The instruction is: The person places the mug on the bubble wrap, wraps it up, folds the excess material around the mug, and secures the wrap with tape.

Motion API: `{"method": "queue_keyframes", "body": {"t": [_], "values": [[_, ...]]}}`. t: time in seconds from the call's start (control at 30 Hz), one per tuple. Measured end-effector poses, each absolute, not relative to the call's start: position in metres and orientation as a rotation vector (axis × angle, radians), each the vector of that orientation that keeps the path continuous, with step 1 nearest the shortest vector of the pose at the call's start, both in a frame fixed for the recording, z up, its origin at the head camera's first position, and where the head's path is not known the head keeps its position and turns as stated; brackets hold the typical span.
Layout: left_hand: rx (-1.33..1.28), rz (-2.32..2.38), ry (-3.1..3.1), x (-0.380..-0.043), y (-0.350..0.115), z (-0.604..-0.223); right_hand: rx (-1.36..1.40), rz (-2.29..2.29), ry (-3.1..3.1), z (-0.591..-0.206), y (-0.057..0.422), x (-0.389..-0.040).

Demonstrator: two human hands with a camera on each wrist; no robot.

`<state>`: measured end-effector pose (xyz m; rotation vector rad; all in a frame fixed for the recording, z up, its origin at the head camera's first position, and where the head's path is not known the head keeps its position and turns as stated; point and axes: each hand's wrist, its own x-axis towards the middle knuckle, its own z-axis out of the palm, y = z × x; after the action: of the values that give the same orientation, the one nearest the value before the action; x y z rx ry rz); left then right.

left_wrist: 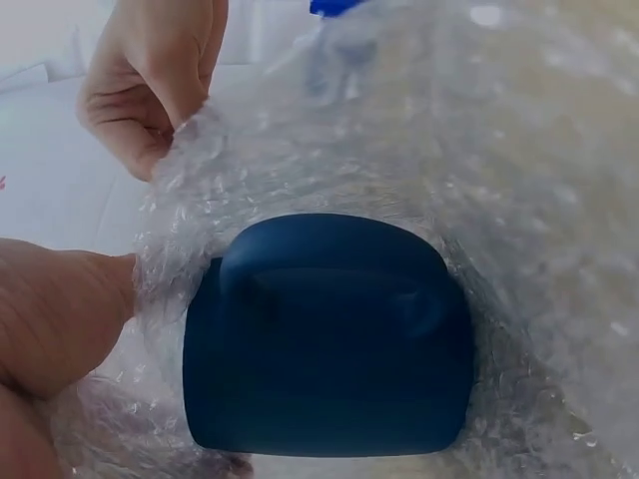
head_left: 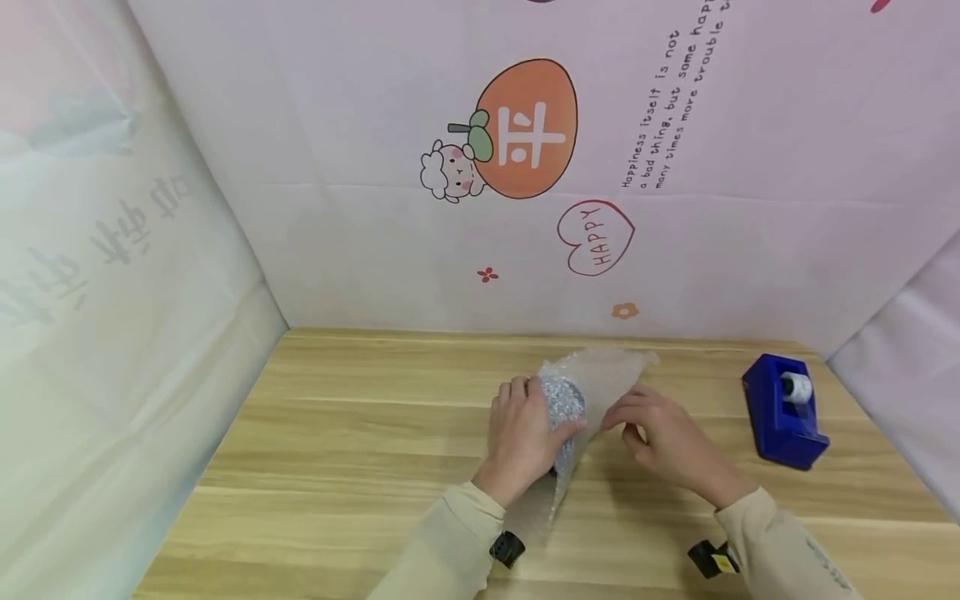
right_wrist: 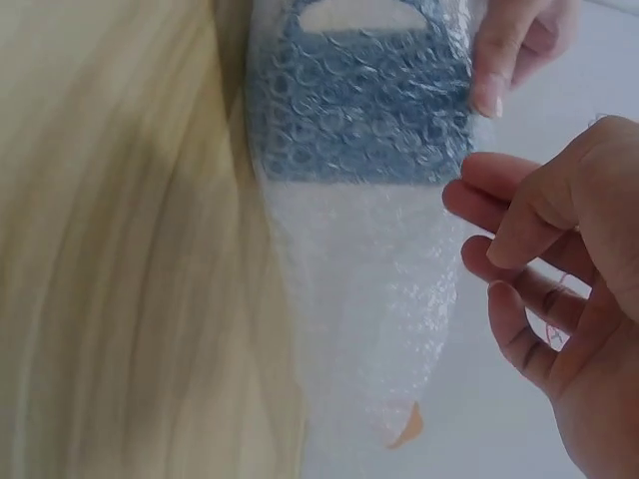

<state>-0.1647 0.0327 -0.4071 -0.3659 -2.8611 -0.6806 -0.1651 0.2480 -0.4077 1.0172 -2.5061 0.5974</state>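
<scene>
A dark blue mug [left_wrist: 329, 369] with a looped handle lies inside clear bubble wrap [head_left: 611, 375]. Its blue side shows through the bubbles in the right wrist view, while the left wrist view looks straight at its uncovered handle end. My left hand [head_left: 521, 437] grips the wrapped mug, thumb across the near face and fingers over the far side. At the right edge of the wrap, my right hand [head_left: 660, 437] pinches the sheet between thumb and fingertips. A loose pointed flap of wrap [right_wrist: 369, 269] extends beyond the mug.
A blue tape dispenser [head_left: 783, 417] with a white roll stands to the right on the wooden table [head_left: 337, 458]. Behind the table rises a printed white cloth [head_left: 375, 250], with more cloth at both sides. Small black devices [head_left: 507, 550] sit at both wrists.
</scene>
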Motion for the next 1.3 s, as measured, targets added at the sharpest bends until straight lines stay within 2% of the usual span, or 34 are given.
{"method": "queue_keyframes", "body": {"t": [0.23,0.5,0.63,0.87,1.13,1.3], "values": [[-0.493,-0.639,-2.949,-0.175,0.026,-0.397,0.966,0.563,-2.445,-0.398,0.252,-0.174],[-1.036,-0.605,-3.057,-0.195,0.005,-0.382,0.898,0.643,-2.760,-0.386,0.253,-0.179],[-1.184,-0.560,-3.052,-0.200,0.002,-0.382,0.833,0.754,-2.983,-0.392,0.254,-0.178],[-1.159,-0.534,-3.066,-0.194,0.005,-0.386,0.791,0.986,-3.079,-0.414,0.265,-0.183],[-1.088,-0.547,-3.063,-0.189,0.006,-0.392,0.812,1.240,-3.083,-0.422,0.273,-0.193],[-1.010,-0.616,-3.080,-0.187,0.006,-0.396,0.909,1.323,-2.997,-0.431,0.269,-0.196]]}}
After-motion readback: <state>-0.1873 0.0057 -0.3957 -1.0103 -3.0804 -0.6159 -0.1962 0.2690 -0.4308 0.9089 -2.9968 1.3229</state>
